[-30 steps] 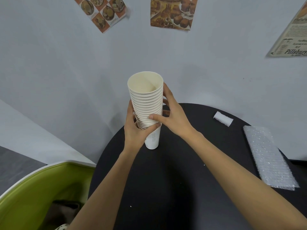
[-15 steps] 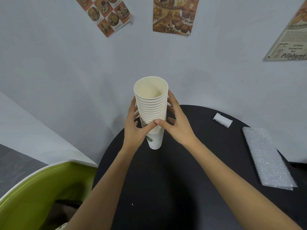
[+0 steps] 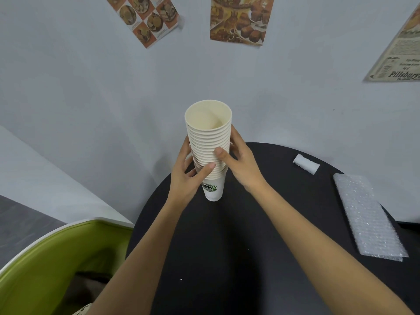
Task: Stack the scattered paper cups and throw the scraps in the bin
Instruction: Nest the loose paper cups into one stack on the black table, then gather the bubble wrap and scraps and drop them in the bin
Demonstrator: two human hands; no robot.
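One cup stack (image 3: 210,142) upright, clamped between two hands. Left hand (image 3: 184,178) curled round the low left side, thumb across the front just above the bottom cup. Right hand (image 3: 243,164) wrapped round the right side, thumb on the front rims higher up, fingers behind. Top half of stack clear of both grips, mouth open toward camera. Base over the far left part of the black table (image 3: 227,258); touching it or not, cannot tell. Green logo (image 3: 210,188) on the bottom cup, facing camera below the left thumb. Counted: one stack, rims too tight for an exact cup count. Two scraps on the table's right, well apart from the stack: one small white roll (image 3: 305,164), one bubble wrap sheet (image 3: 366,217) nearer. One green bin (image 3: 45,264) low left beside the table. Three posters (image 3: 241,19) on the wall. Versus a second ago: stack straighter, less lean to the left; logo turned round to the front; right thumb moved up from beside the left thumb; both scraps unmoved.
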